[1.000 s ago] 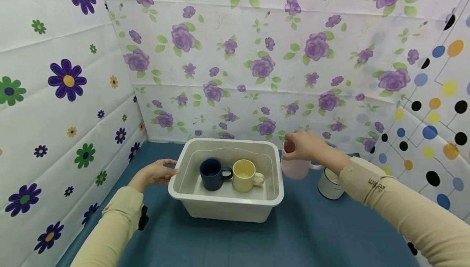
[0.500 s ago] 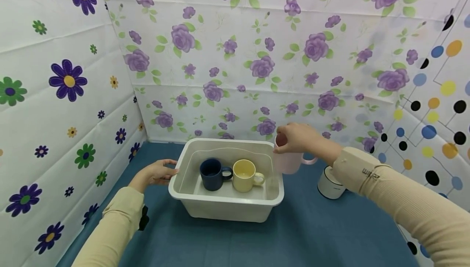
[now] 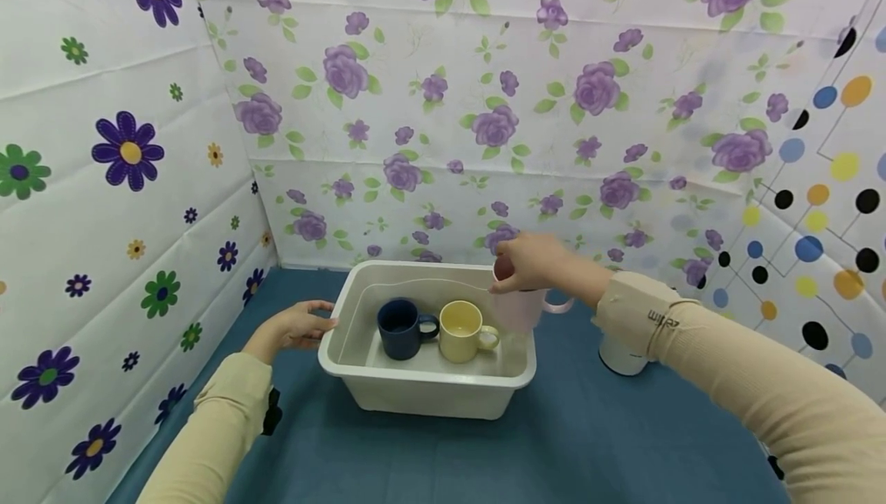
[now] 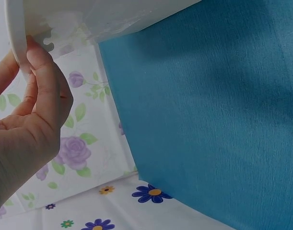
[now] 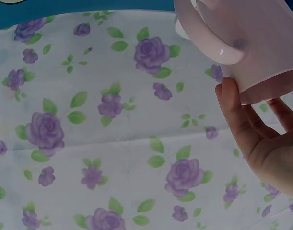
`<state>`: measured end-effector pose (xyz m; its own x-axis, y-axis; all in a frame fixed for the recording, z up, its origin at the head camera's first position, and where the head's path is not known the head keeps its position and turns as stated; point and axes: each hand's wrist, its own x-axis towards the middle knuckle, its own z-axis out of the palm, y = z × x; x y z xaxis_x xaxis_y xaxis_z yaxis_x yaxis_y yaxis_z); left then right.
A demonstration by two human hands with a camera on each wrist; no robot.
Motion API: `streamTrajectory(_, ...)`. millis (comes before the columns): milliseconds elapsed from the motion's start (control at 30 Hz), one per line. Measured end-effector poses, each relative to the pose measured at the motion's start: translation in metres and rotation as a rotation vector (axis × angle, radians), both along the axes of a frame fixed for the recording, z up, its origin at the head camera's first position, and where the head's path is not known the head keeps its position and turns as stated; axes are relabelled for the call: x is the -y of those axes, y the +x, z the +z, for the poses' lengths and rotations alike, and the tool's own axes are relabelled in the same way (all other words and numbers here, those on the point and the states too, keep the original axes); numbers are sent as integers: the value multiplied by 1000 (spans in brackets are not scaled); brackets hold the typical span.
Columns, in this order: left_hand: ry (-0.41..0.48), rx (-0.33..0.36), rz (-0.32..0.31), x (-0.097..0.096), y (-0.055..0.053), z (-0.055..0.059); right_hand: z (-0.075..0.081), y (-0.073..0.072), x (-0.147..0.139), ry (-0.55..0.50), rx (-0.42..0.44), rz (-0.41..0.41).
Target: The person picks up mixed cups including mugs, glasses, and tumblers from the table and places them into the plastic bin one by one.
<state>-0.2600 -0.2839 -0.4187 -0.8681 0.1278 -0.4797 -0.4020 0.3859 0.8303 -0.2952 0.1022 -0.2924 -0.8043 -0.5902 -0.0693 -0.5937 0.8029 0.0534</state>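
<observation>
My right hand grips a pale pink mug by its rim, over the right side of a cream plastic tub. The mug's handle points right, and in the right wrist view the fingers curl at its rim. Inside the tub a navy mug and a yellow mug stand upright side by side, handles to the right. At the tub's left end my left hand pinches the rim; the left wrist view has thumb and fingers on either side of that edge.
A white cup-like container with a dark base line stands on the blue tabletop to the right, partly behind my right sleeve. Patterned cloth walls enclose the table at the back and both sides.
My right hand has carried the pink mug leftward from beside the tub to over its right end. The left hand stays at the rim, and the two mugs inside have not moved.
</observation>
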Motion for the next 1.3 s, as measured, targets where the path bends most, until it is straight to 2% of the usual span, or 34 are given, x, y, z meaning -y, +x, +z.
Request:
streamTrajectory(167,1,1,2,1,-1,-1,-3,2,11,13,14,29)
streamTrajectory(367,-17,10,9,1,0,0,-4,7,23,13,54,26)
streamTrajectory(500,-33,16,10,2,2,1,-11,9,33,6,81,37)
streamTrajectory(667,-44,9,-6,3,2,-1,-20,11,42,27,77,51)
streamTrajectory(933,-30,17,-3,0,-2,-3,-21,13,55,61,102,61)
streamTrajectory(1133,-2,27,0,-1,-5,0,-26,14,65,60,100,66)
streamTrajectory(1300,-14,32,-17,0,-3,2,-34,16,76,57,93,80)
